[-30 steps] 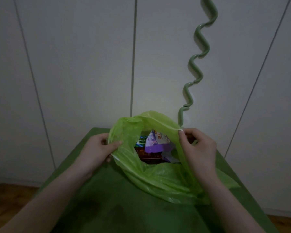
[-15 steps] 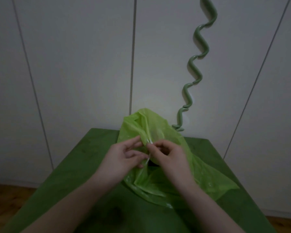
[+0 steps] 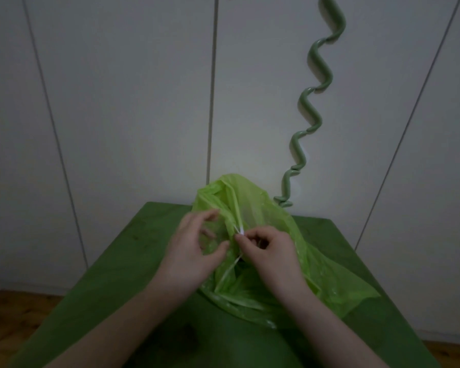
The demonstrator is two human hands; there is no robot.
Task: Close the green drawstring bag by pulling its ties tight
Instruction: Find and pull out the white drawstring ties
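Observation:
A light green plastic drawstring bag [image 3: 252, 205] lies on the dark green table [image 3: 122, 264], its mouth gathered together at the middle. A thin white tie [image 3: 240, 229] runs along the gathered rim. My right hand [image 3: 270, 251] pinches this tie between thumb and forefinger at the bag's centre. My left hand [image 3: 194, 248] hovers just left of the bag's mouth, fingers spread and curled, with green film showing behind them. The bag's contents are hidden.
A green spiral rod [image 3: 310, 112] rises from the table's far edge behind the bag, against white cabinet doors [image 3: 130, 102]. Wooden floor [image 3: 14, 314] shows at the lower left, beside the table.
The bag's mouth, wide open a second ago, is now gathered shut at the middle. Both hands came together; the left hand has since opened and drawn slightly left while the right keeps the tie.

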